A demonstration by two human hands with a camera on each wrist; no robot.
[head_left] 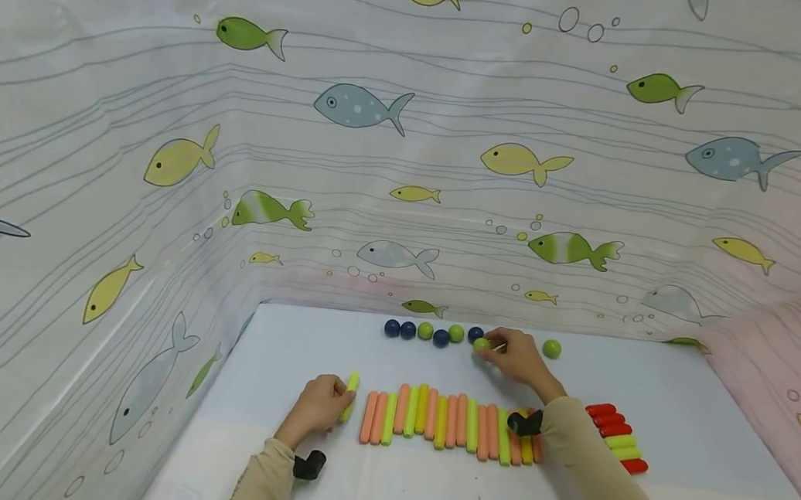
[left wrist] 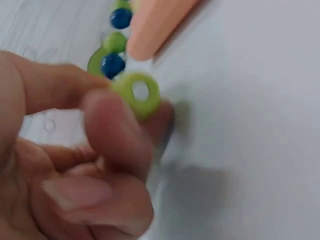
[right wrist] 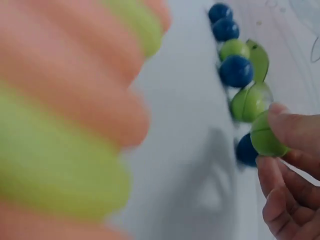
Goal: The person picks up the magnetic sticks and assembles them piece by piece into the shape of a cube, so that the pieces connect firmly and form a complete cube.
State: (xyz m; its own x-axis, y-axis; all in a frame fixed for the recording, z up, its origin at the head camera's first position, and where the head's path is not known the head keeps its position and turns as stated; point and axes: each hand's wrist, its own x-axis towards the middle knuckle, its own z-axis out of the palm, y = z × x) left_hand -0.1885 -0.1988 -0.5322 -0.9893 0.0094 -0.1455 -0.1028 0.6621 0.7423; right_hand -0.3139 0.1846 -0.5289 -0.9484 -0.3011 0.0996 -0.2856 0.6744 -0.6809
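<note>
My left hand point(head_left: 320, 405) pinches a yellow-green stick point(head_left: 349, 401) between thumb and fingers, at the left end of a row of salmon, yellow and yellow-green sticks point(head_left: 432, 414). In the left wrist view its near end is a ring around a pale centre point(left wrist: 141, 91). Farther back, my right hand point(head_left: 517, 359) holds a green ball point(right wrist: 268, 136) with thumb and fingertips. That ball overlaps a dark blue ball point(right wrist: 246, 151) at the right end of a line of dark blue and green balls point(head_left: 441, 338).
Another green ball point(head_left: 552, 349) lies right of my right hand. A small stack of red and yellow-green sticks point(head_left: 616, 437) lies beyond my right forearm, which covers part of the stick row's right end. A fish-patterned sheet point(head_left: 456, 246) rises behind the white table point(head_left: 282, 342).
</note>
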